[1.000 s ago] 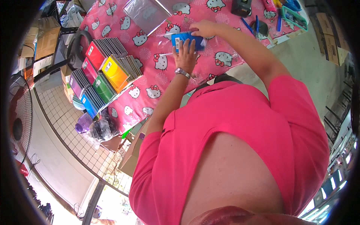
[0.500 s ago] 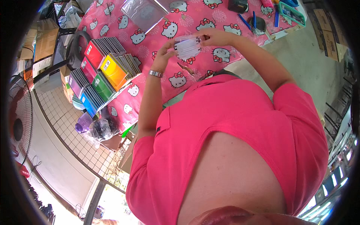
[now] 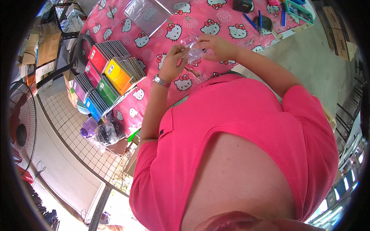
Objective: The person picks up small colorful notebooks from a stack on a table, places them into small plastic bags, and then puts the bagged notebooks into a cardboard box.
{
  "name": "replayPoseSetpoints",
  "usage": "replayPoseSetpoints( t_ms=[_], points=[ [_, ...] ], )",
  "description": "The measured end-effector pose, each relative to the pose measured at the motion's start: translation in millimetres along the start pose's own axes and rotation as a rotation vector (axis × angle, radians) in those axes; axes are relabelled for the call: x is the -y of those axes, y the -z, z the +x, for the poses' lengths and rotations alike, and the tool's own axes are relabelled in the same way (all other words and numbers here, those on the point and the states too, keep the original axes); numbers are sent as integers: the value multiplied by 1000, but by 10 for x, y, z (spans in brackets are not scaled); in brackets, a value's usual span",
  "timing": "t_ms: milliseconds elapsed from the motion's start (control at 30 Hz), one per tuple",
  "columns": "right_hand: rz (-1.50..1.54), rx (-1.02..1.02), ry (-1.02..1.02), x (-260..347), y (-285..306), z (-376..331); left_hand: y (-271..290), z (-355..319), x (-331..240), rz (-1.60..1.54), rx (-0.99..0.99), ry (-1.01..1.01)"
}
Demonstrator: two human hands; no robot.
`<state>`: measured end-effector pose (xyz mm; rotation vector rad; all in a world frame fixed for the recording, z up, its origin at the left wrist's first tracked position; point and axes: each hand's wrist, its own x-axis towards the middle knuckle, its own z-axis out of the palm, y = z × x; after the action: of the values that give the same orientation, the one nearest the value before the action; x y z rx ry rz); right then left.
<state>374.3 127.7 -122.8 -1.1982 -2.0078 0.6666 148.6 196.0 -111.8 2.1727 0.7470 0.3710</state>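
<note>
A small clear plastic packet [image 3: 191, 49] with white and dark parts inside is held between my two hands over the pink tablecloth. My left hand [image 3: 174, 63], with a metal watch [image 3: 161, 80] on its wrist, closes its fingers on the packet's left side. From the right, my right hand [image 3: 216, 47] pinches the plastic at its upper edge, fingers bent. My fingers cover much of the packet, and what it contains is hard to make out. A small brownish scrap [image 3: 192, 72] lies on the cloth just below.
Stacks of coloured spiral notebooks [image 3: 110, 75] stand at the table's left side. A clear-covered flat sheet [image 3: 147, 17] lies at the back. Blue-handled pliers [image 3: 254, 22], a dark box [image 3: 243, 5] and a green tray [image 3: 299, 12] sit back right. A fan [image 3: 21, 131] stands far left.
My hands have drawn closer together around the packet, which was spread flat between them. It is now tilted and more covered, with my right hand lower and over it.
</note>
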Motion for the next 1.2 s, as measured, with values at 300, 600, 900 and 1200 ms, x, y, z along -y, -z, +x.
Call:
replayPoseSetpoints(
  t_ms=[300, 600, 900, 1200],
  points=[
    [-80, -88, -50, -28, -282, -93, -231, -107, 101, 64, -169, 65],
    [-212, -241, -206, -240, -163, 62, -320, 9, 78, 136, -394, 425],
    [397, -1034, -1062, -1952, 987, -448, -77, 299, -6, 161, -122, 375],
    [1436, -988, -911, -1519, 294, -795, -193, 122, 241, -304, -156, 404]
  ],
)
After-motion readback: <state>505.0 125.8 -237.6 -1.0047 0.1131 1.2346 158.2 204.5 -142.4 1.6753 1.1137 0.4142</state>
